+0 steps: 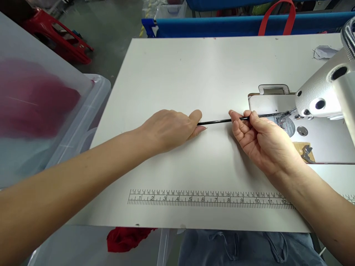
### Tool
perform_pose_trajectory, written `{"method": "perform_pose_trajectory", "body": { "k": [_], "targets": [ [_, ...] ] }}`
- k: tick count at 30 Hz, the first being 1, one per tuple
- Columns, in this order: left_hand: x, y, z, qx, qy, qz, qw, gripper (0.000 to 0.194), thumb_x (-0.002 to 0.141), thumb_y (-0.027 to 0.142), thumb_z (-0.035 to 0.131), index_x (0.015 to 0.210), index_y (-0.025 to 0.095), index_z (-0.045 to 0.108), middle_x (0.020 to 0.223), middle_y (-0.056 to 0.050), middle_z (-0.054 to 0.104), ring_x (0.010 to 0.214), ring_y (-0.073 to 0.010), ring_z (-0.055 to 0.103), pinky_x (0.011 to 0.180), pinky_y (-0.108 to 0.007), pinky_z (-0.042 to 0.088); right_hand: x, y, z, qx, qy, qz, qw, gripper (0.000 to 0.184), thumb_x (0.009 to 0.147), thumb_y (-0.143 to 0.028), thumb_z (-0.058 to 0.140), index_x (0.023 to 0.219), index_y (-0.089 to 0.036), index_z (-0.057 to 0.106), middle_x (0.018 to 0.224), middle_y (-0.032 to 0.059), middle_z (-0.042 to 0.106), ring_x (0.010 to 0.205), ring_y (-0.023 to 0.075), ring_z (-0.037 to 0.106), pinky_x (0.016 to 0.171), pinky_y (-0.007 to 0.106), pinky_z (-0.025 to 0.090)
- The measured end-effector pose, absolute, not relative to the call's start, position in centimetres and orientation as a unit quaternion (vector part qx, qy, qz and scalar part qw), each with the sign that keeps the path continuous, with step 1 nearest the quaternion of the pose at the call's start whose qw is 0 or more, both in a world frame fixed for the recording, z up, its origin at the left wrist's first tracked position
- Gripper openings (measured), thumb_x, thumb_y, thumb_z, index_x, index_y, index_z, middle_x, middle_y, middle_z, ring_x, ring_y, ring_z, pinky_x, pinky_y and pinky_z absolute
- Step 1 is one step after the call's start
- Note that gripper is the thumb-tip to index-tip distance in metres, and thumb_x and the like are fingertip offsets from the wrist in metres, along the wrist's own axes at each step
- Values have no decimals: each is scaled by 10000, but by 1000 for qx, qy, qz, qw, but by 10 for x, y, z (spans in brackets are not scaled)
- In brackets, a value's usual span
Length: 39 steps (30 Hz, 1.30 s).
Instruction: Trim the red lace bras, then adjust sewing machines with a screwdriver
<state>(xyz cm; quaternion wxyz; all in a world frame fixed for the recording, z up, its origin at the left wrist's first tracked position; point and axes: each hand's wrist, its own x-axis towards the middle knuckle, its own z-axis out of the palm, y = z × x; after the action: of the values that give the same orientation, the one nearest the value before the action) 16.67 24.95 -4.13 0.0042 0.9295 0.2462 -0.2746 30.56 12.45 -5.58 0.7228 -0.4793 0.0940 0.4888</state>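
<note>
A thin black cord [215,122] runs taut from the needle area of a white sewing machine [318,92] leftward across the table. My left hand [172,127] is closed around its left end over the middle of the table. Closer to the machine, my right hand [263,140] pinches the same cord between thumb and finger, with the other fingers curled beneath. The cord passes on from there to the presser foot [284,117], and what lies under the foot is too small to make out.
A printed ruler [210,199] runs along the front of the white tabletop [194,74]. At left stands a translucent bin [97,83] with dark red cloth. Red fabric [127,238] lies below the front edge. A small metal part [307,153] rests by the machine bed; a cloth scrap [325,51] lies behind.
</note>
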Motion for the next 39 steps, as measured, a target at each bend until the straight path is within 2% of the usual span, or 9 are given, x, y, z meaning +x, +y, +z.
{"method": "perform_pose_trajectory", "body": {
  "k": [13,16,18,19,24,29,33,36,39],
  "targets": [
    [166,247,-41,918,270,-290,13,467,992,490,198,1158,158,482,634,-41,617,555,-220,587,549,-283,336,306,125,-57,-475,84,501,719,364,1046,-119,321,764,-146,549,709,26,698,820,128,740,755,182,613],
    [162,240,-45,932,281,-228,-20,460,982,486,264,1198,142,482,889,-123,673,600,-215,617,537,-284,355,307,126,-57,-480,80,497,718,359,1048,-131,332,763,-153,548,728,25,692,826,116,737,781,167,600],
    [159,236,-48,940,286,-184,-37,432,970,453,331,1199,126,496,1109,-193,628,618,-206,630,523,-288,354,307,126,-58,-478,76,495,722,366,1049,-137,336,751,-155,548,732,24,688,829,106,735,797,156,591],
    [158,235,-49,941,288,-173,-38,421,966,433,348,1196,116,502,1155,-209,603,615,-203,630,513,-291,349,307,126,-59,-476,73,493,725,370,1049,-138,339,745,-157,549,735,23,686,835,103,733,806,154,587],
    [155,238,-52,935,308,-174,-2,401,979,411,332,1202,126,504,935,-124,644,588,-212,604,503,-312,354,309,123,-60,-475,64,501,721,345,1041,-150,373,753,-154,564,790,42,689,903,118,725,856,178,580],
    [154,239,-55,962,242,-114,-48,397,993,422,284,1026,182,599,966,-146,648,849,-276,603,717,-383,418,310,122,-58,-480,84,502,714,336,1044,-168,376,768,-153,566,792,41,690,891,114,726,815,170,592],
    [151,234,-57,963,252,-80,-41,441,999,314,188,1025,258,625,905,-108,643,764,-243,571,691,-375,402,310,123,-57,-480,81,503,714,353,1050,-179,359,768,-140,568,795,60,696,884,125,729,811,184,598],
    [149,232,-56,956,280,-73,-40,463,997,323,183,1047,278,641,882,-95,631,654,-210,544,617,-355,385,311,122,-58,-484,72,511,706,356,1051,-182,354,771,-143,569,824,67,704,912,127,724,831,185,590],
    [148,233,-55,955,288,-60,-41,439,989,331,212,1036,298,648,870,-86,630,648,-207,545,609,-355,385,312,122,-59,-492,66,516,698,346,1050,-182,362,777,-148,572,850,69,709,939,127,719,852,187,581]
  ]
}}
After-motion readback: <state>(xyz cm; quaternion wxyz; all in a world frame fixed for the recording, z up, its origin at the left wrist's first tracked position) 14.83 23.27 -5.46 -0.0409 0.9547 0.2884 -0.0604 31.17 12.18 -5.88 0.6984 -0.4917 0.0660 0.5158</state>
